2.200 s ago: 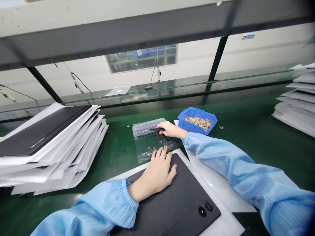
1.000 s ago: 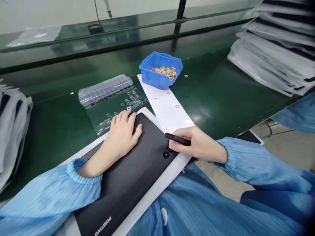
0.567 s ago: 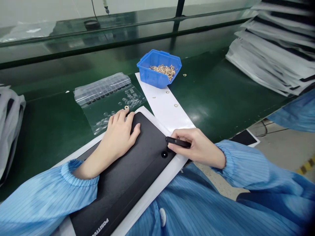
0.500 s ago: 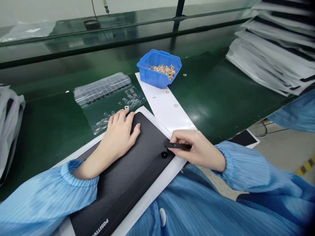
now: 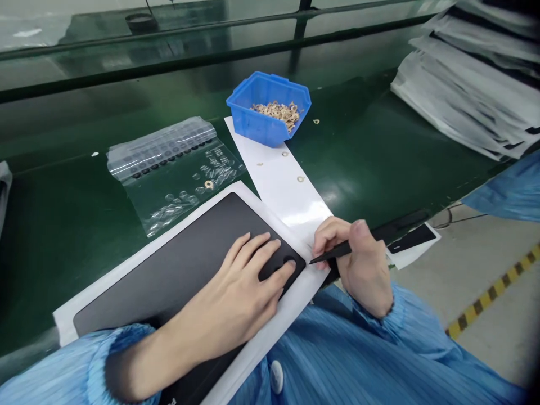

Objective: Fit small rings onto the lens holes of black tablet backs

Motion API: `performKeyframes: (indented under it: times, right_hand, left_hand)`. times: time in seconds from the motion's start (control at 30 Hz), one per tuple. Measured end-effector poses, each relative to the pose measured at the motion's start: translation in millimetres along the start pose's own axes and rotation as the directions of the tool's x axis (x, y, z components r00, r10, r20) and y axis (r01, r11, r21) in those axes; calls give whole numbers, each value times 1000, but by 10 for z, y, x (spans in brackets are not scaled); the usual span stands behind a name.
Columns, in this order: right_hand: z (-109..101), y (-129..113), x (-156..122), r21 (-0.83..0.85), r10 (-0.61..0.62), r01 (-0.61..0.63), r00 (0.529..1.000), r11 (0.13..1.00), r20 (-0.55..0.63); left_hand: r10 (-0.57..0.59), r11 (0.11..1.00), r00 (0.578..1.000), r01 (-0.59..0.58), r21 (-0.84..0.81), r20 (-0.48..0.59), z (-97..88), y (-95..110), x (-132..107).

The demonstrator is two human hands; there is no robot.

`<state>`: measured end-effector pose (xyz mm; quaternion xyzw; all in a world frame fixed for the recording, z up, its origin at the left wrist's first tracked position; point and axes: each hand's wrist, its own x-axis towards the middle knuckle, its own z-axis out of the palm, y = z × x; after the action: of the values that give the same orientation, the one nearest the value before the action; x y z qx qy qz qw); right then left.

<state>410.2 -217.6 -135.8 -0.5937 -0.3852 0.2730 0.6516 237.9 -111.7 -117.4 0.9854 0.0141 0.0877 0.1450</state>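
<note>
A flat black laptop-like panel [image 5: 169, 264] lies on a white sheet [image 5: 67, 323] in front of me. My left hand [image 5: 248, 278] rests on its right part, fingers spread, the thumb tip at a round black pad [image 5: 290, 260] near the corner. Beside that corner, my right hand [image 5: 358, 259] grips a slim black pointed tool [image 5: 333, 253], which could be tweezers. Its tip points left, close to the panel's edge; whether it touches anything cannot be told.
A blue bin [image 5: 261, 132] of small beige ring-shaped pieces stands on white paper [image 5: 291, 197]. A clear sheet [image 5: 169, 169] with black round pads lies left of it. Wrapped panels [image 5: 455, 101] are stacked at the right. Another person's blue sleeve [image 5: 502, 194] shows at the right edge.
My left hand has slid right and nearer me across the panel, to the round pad. My right hand has moved slightly right and turned, with the tool's pointed tip now showing.
</note>
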Motion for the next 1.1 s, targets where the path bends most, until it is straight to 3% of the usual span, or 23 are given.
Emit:
performKeyframes:
  times: [0.07,0.3,0.9,1.1]
  right_hand:
    - [36,10,-30,33,31,-31,999,999,17]
    - [109,-29,-71,-89,-8,8,1000,996,7]
    - [99,-49,-90,-219,4,5,999,976,38]
    - [93,-119,-16,-275,50,-17,993,961,111]
  left_hand:
    - [-6,1000,1000,6,-9,1,4,-7,-1]
    - [-1,999,1000,1,-35,4,-5,-37,-8]
    - [3,999,1000,-3,-52,9,-35,-41,0]
    - [-2,999,1000,2,-48,7,-36,-45,0]
